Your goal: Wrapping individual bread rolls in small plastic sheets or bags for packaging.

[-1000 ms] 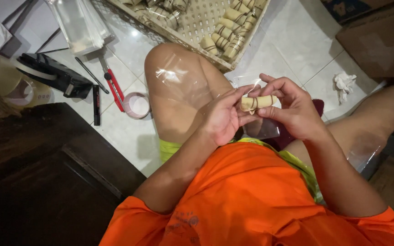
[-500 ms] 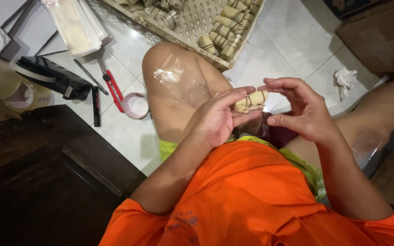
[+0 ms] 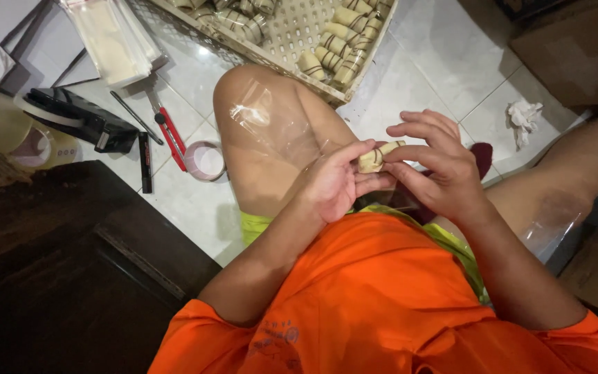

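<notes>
Striped roll (image 3: 376, 156) | pinched between left hand (image 3: 332, 183), right hand (image 3: 439, 166) | above knee (image 3: 264, 118)

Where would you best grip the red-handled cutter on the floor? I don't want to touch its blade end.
Grip the cutter by its red handle, from above. It lies flat on the tile beside the tape roll, with the handle at the near end and the dark metal end pointing toward the plastic sleeves.
</notes>
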